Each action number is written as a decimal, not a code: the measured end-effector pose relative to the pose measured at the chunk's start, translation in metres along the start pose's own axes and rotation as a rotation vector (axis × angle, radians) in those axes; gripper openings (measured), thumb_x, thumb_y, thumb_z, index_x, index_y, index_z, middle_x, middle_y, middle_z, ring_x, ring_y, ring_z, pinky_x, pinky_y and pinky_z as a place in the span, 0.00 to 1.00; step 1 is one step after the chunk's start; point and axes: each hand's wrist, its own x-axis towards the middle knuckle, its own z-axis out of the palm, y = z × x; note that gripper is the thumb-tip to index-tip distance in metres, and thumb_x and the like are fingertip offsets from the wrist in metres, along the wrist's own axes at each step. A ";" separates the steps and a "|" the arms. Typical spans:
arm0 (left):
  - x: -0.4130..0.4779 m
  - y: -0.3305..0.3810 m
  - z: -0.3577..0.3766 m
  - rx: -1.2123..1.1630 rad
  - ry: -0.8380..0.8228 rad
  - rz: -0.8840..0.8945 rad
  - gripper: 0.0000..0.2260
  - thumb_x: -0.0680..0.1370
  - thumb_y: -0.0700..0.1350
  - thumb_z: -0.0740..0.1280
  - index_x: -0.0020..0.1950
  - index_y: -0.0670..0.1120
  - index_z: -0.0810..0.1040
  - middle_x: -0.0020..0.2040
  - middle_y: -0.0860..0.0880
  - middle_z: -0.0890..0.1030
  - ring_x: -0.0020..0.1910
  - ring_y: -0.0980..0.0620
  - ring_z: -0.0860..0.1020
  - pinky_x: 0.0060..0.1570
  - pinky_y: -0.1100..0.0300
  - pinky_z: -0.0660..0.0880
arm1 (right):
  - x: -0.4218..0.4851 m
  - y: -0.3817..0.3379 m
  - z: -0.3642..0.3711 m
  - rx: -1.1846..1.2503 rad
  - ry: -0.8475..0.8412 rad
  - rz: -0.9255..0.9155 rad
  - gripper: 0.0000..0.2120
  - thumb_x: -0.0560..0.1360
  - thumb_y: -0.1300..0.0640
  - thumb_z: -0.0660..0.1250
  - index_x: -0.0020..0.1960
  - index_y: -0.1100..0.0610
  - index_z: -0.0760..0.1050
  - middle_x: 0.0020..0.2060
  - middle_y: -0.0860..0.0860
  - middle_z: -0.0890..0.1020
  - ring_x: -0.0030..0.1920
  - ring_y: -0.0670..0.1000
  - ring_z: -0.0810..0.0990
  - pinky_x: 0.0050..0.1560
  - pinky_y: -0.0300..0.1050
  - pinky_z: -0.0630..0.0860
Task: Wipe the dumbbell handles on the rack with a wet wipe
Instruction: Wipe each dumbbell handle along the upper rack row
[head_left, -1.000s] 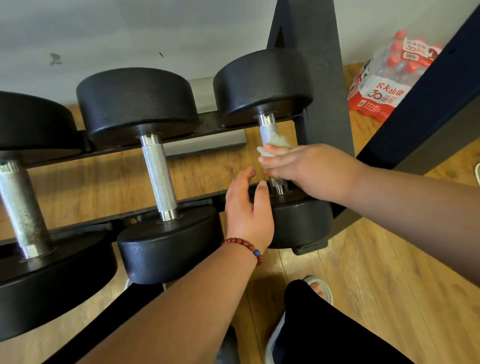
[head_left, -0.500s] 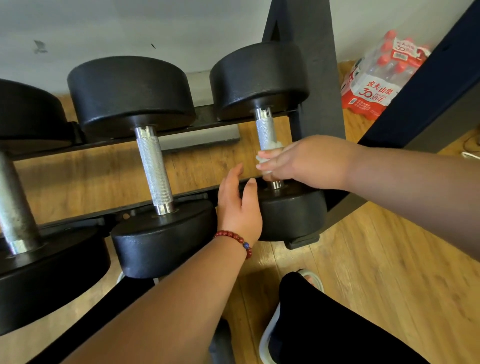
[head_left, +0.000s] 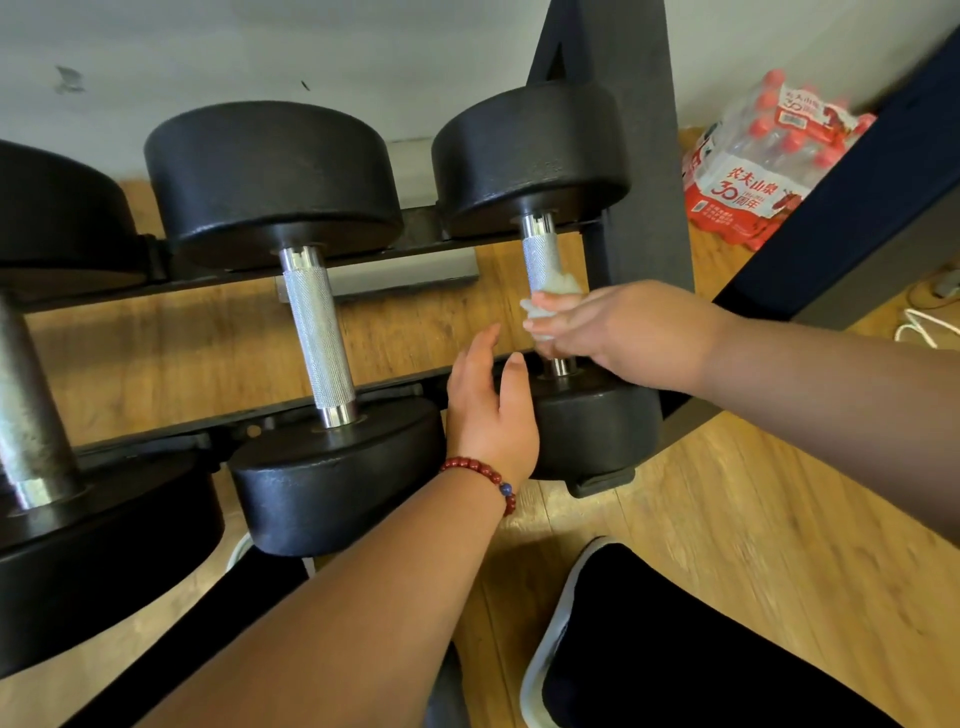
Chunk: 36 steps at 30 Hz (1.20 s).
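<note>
Standing on a wooden floor (head_left: 727, 519), the rack (head_left: 644, 208) faces a white wall (head_left: 311, 52).

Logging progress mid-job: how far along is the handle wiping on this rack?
Done: no handle shows as finished; wetness cannot be told. In hand: the right hand grips the wet wipe around the rightmost handle, low on it; the left hand is open beside it. Remaining: the middle handle and the leftmost handle carry no wipe.
</note>
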 end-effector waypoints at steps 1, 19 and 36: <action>0.000 0.000 0.000 0.002 -0.002 -0.001 0.19 0.83 0.49 0.55 0.75 0.55 0.64 0.75 0.54 0.64 0.73 0.56 0.63 0.71 0.57 0.61 | 0.000 -0.002 0.002 -0.003 -0.019 -0.076 0.21 0.80 0.67 0.57 0.71 0.55 0.70 0.75 0.51 0.65 0.74 0.49 0.62 0.72 0.44 0.57; 0.001 -0.002 0.004 -0.003 0.029 0.006 0.19 0.83 0.48 0.56 0.74 0.56 0.65 0.74 0.56 0.66 0.72 0.58 0.64 0.72 0.54 0.62 | 0.024 -0.028 0.003 0.656 0.265 0.824 0.18 0.79 0.49 0.64 0.65 0.57 0.73 0.53 0.51 0.79 0.53 0.50 0.77 0.46 0.41 0.72; 0.002 -0.007 0.005 -0.032 0.042 0.030 0.18 0.83 0.46 0.56 0.73 0.55 0.67 0.71 0.56 0.69 0.69 0.61 0.67 0.70 0.59 0.64 | 0.050 -0.012 -0.013 1.607 0.534 0.908 0.03 0.78 0.62 0.66 0.51 0.56 0.74 0.48 0.52 0.81 0.52 0.50 0.79 0.60 0.47 0.74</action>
